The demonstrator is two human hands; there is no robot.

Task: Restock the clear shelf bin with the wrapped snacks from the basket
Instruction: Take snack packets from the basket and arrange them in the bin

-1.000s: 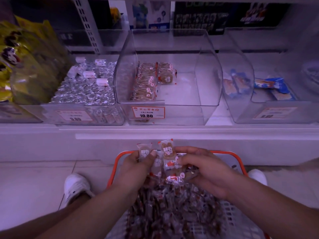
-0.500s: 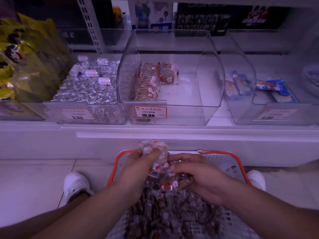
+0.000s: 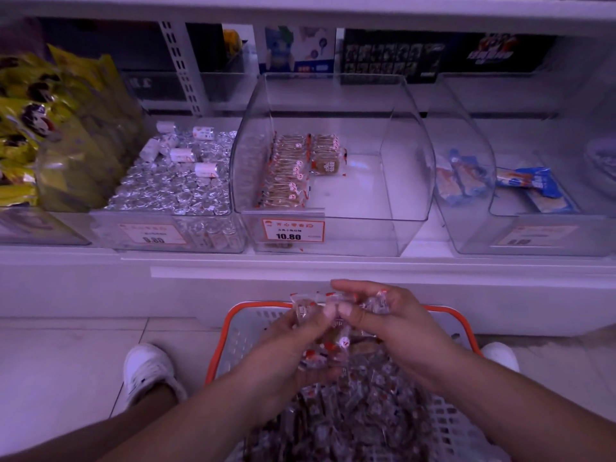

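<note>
Your two hands meet just above the far rim of the basket, and that is where the change lies. Half a second ago your left hand held a small bunch up by itself while the right worked lower down in the pile; now your right hand has risen to the same height, so both hands close on one shared handful of wrapped snacks. The left thumb and fingers pinch clear wrappers at the top of the bunch. The right fingers curl over the other side, with wrapper ends poking out between them. The handful sits higher over the basket rim than it did a second ago, though it is still on your side of the shelf edge and well short of the bin.

The rest of the snacks lie heaped in the basket below your wrists, nearer to you than the handful.

Beyond the basket, up on the shelf, the clear bin stands straight ahead, with its price label on the front lip. Its stock has not changed: one row of snacks along the left wall and a short second row beside it at the back, leaving the bin's right part bare.

Left of that bin is a bin of silver-wrapped candies, and beyond it yellow bags. Right of the clear bin another bin holds blue packets. Your white shoes flank the basket on the floor.
</note>
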